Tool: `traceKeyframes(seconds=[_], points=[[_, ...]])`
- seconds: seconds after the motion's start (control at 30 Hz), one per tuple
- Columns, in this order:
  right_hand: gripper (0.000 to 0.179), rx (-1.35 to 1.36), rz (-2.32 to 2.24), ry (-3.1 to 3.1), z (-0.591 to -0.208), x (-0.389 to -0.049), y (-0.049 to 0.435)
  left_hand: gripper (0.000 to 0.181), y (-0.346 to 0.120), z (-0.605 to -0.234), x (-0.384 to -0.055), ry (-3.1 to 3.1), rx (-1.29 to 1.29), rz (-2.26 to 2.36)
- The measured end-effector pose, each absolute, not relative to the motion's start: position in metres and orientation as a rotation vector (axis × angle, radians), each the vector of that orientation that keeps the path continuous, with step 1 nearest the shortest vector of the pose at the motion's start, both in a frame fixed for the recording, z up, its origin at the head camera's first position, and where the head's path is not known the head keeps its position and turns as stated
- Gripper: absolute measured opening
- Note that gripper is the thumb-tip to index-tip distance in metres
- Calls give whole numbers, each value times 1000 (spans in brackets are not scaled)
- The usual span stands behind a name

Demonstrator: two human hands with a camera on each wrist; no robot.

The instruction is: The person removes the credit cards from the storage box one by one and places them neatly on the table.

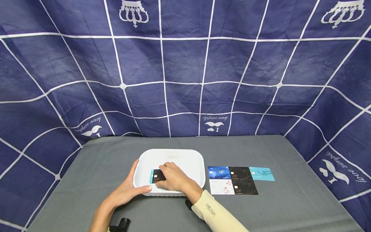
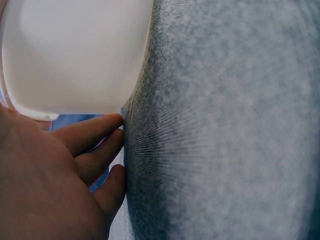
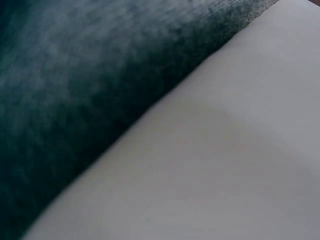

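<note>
A white tray [image 1: 185, 158] sits on the grey cloth, and my left hand [image 1: 127, 188] grips its near left corner, thumb over the front rim and fingers along the left side. In the left wrist view the fingers [image 2: 95, 150] reach under the tray's wall [image 2: 75, 60]. Inside the tray, a black VIP card [image 1: 157, 176] overlaps a light blue card [image 1: 151, 177]. My right hand [image 1: 174, 177] bends over the black card, thumb at its near edge and fingers at its far edge, hiding its right part. The right wrist view shows just the tray's white wall [image 3: 200, 175] and dark cloth.
Right of the tray, several cards lie edge to edge in two rows: blue [image 1: 219, 173], black [image 1: 239, 173] and light blue [image 1: 261, 174] behind, white floral [image 1: 221, 187] and black [image 1: 245, 187] in front. A blue checked curtain [image 1: 185, 64] hangs behind the grey table [image 1: 290, 206].
</note>
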State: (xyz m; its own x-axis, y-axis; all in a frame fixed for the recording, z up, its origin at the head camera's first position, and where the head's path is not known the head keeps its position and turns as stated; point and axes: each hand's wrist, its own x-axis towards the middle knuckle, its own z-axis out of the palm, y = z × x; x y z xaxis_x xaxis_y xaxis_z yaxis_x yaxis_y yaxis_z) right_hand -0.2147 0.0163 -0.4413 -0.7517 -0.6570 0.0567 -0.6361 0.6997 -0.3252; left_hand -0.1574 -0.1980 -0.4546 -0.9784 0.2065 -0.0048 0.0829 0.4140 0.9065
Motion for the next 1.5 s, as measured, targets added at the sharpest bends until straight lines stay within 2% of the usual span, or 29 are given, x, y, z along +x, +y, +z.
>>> traceKeyframes(seconds=[0.17,0.5,0.93,1.5], points=[[58,-1039,-425,2864,-442,-214,16,115,-197,-454,-157,2538,250,1624],[36,-998,-437,2895,-444,-216,17,117,-197,-453,-159,2519,234,1624],[32,-976,-479,2890,-443,-216,18,117,-197,-452,-160,2529,223,1612],[36,-954,-509,2887,-445,-212,19,117,-198,-453,-159,2532,225,1608]])
